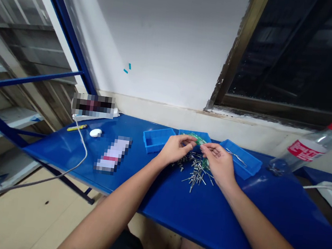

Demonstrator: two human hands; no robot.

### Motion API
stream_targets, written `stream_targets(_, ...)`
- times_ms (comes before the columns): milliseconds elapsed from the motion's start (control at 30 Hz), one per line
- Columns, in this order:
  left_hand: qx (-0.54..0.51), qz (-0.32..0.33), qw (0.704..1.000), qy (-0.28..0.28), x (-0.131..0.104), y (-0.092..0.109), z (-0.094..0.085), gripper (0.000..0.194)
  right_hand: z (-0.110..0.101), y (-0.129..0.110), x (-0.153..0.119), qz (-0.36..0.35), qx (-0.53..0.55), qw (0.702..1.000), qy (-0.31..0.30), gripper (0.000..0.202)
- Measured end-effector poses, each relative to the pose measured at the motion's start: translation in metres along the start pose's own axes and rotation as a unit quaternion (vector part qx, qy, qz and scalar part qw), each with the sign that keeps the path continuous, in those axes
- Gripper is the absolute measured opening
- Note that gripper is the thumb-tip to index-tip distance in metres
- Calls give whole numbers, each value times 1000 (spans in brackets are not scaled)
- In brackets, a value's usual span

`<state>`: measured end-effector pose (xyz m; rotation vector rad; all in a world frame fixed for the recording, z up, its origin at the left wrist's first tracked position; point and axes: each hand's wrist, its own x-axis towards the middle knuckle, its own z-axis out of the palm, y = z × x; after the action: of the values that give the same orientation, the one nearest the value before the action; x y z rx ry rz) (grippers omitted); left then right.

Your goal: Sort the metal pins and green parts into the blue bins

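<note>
A small green piece (198, 140), which looks like a printed plastic packet, is held between both hands above the table. My left hand (175, 148) pinches its left end with thumb and fingers. At its right end, my right hand (218, 161) has the fingertips closed on it. Below the hands lies a loose pile of thin silver pins (196, 178) resembling blind rivets, with shorter metal pieces (181, 165) to the left, partly hidden. Behind the hands stands a blue bin (205, 136), mostly covered from view. Another green bit (205, 163) shows under my right hand.
A left blue bin (158, 140) and a right blue bin (247, 168) with metal rods (237, 156) flank the hands. A large clear bottle (303, 148) leans at right. A yellow cutter (76, 128), white oval object (95, 133) and cable (84, 150) lie left on the blue table (179, 212).
</note>
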<state>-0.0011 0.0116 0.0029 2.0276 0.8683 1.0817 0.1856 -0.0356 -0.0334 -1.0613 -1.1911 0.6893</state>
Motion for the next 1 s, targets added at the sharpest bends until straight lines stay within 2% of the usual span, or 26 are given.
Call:
stream_targets(133,-39,20,999,-32,0,-7,3,29,3,-6,-2,12,42,999,6,35)
stream_targets(300,-68,41,997,-5,2,-9,1,26,3,-11,-4,15,66,998,-11,34)
stream_targets(433,-78,59,995,3,3,-4,-1,21,4,-15,-4,17,66,998,-1,32)
stream_targets(600,-81,58,995,-10,3,-5,-1,20,5,-22,-5,8,51,999,0,28)
stream_targets(833,-71,55,996,28,1,1,0,19,4,-21,-6,7,29,1000,-3,26)
stream_targets(1000,-91,56,994,32,-1,4,3,20,3,-24,-7,-23,2,1000,-4,24)
